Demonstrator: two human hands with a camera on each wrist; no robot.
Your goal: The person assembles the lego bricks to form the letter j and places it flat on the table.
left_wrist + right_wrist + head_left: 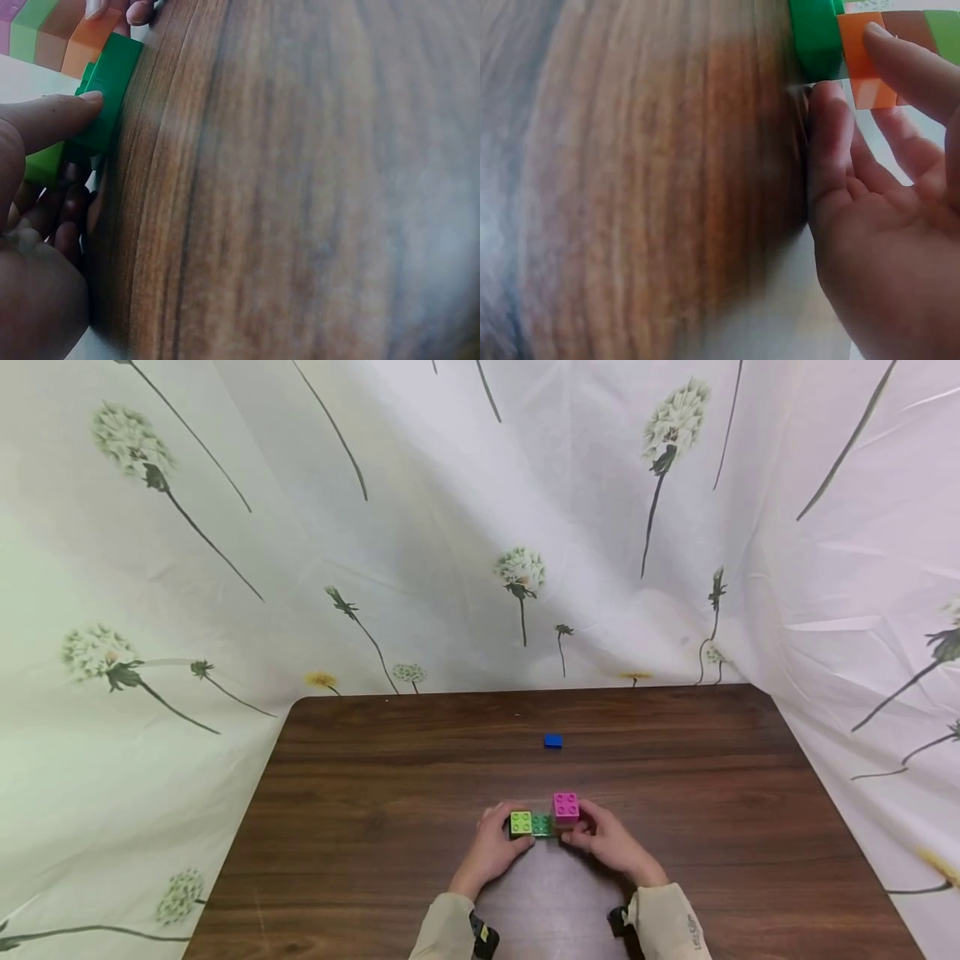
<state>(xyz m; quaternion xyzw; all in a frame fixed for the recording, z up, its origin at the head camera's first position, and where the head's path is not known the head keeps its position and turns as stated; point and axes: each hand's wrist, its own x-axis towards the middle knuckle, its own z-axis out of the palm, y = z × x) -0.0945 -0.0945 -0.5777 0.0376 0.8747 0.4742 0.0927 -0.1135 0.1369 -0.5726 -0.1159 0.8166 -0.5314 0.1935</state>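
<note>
A long green brick (pixel 541 824) lies on the table, a lime green brick (pixel 521 822) on its left end. My left hand (pixel 492 847) grips these two, its thumb on the green brick's side in the left wrist view. At the right end stands a stack: an orange brick (pixel 866 60) lowest, then a brown brick (pixel 911 34), a light green brick (pixel 945 34) and a magenta brick (pixel 566 807) on top. My right hand (pixel 611 843) pinches the stack low down, thumb on the orange brick. Whether the orange brick is fully pressed onto the green one, I cannot tell.
A small blue brick (pixel 552 741) lies farther back on the dark wooden table (pixel 375 777). White cloth (pixel 450 527) with printed dandelions hangs behind the table and along its sides.
</note>
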